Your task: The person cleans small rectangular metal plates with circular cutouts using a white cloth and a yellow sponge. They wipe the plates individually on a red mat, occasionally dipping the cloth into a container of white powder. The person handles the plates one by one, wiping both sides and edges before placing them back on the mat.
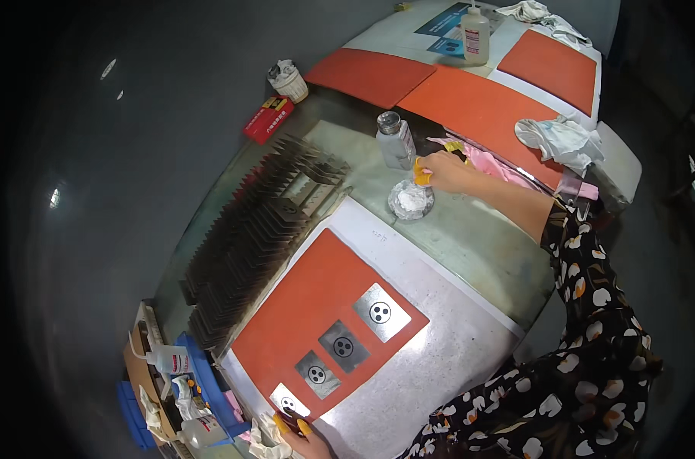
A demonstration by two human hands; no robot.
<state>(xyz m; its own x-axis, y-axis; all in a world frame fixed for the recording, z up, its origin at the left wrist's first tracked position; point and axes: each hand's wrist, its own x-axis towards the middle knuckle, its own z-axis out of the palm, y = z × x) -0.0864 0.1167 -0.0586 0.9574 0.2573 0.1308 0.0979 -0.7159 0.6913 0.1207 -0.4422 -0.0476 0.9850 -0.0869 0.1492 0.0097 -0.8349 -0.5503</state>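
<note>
Right hand at the dish, left hand at the nearest plate

The right hand [439, 171], fingertips capped in yellow, is stretched far up the desk [470, 229] and pinched over a small dish [410, 200] of white wadding, beside a glass bottle [395, 140]. The left hand [298, 432] is closed on a white cloth [265, 442] at the lowest of four square metal plates [289, 402], whose row runs diagonally up-right across the orange mat [301, 306].

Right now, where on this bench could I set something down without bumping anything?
Free: the orange mat left of the four square plates, and the grey strip between the small dish and the white border. Crowded: the rack of dark plates and the bottle corner.
</note>
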